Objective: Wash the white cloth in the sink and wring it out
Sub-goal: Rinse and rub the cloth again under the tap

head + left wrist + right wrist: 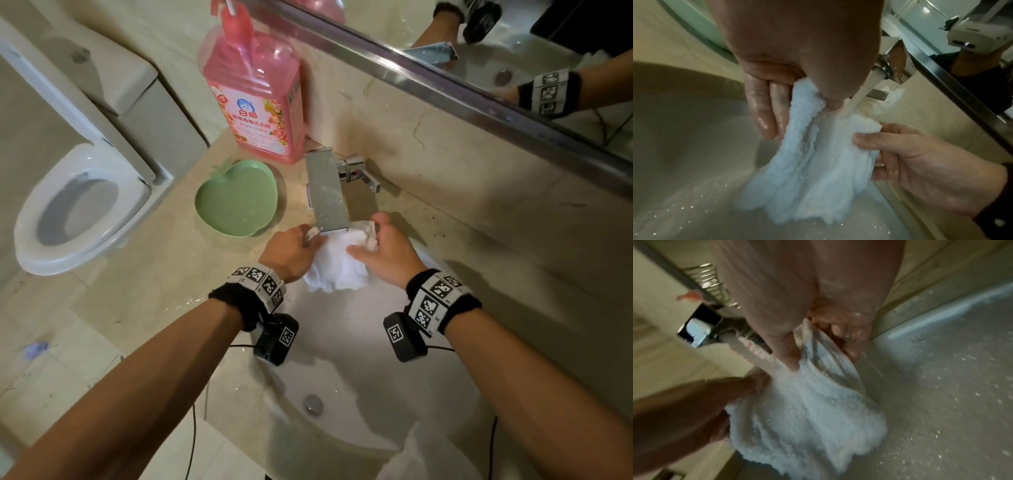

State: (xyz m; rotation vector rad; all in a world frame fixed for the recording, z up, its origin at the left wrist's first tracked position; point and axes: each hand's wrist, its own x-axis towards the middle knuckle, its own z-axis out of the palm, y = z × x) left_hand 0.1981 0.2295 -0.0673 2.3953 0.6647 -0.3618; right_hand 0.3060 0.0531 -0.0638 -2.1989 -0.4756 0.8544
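The white cloth hangs soaked over the sink, directly under the chrome faucet. Water streams from the spout onto its top edge. My left hand pinches the cloth's upper left part between thumb and fingers. My right hand grips its upper right part, thumb in front. In the left wrist view the cloth drapes down in folds between my left hand and right hand. The blurred right wrist view shows the cloth dripping below my right hand.
A green apple-shaped dish and a pink detergent bottle stand on the counter left of the faucet. A toilet is further left. The mirror runs along the wall behind. The drain sits in the wet basin.
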